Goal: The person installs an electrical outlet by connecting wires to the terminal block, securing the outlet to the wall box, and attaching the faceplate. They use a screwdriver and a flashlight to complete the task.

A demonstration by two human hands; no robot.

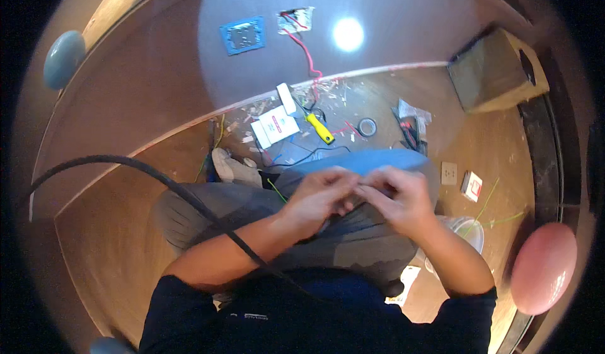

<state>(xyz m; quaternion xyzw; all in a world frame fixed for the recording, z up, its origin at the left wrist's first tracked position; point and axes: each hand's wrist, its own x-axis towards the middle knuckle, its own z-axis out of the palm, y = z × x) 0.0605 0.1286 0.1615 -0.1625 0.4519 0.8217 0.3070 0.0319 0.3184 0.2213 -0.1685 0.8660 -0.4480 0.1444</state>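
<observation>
Over my lap, my left hand (318,201) and my right hand (398,201) meet fingertip to fingertip. Both have their fingers pinched together, somewhat blurred. Whatever lies between them is too small and hidden to make out. A thin green wire (276,190) sticks out beside my left hand, above my trouser leg; whether it runs into the fingers I cannot tell. Beyond my knees, a screwdriver (320,128) with a yellow handle lies on the floor. A roll of tape (366,127) is to its right, and a white box (275,126) to its left.
Red wires (309,54) hang from a wall opening (295,21) beside a blue-edged wall box (244,35). Scraps litter the floor below. At right are a socket plate (449,174), a small box (471,186), a clear bucket (469,231) and a wooden box (491,73). A black cable (157,176) arcs across my left arm.
</observation>
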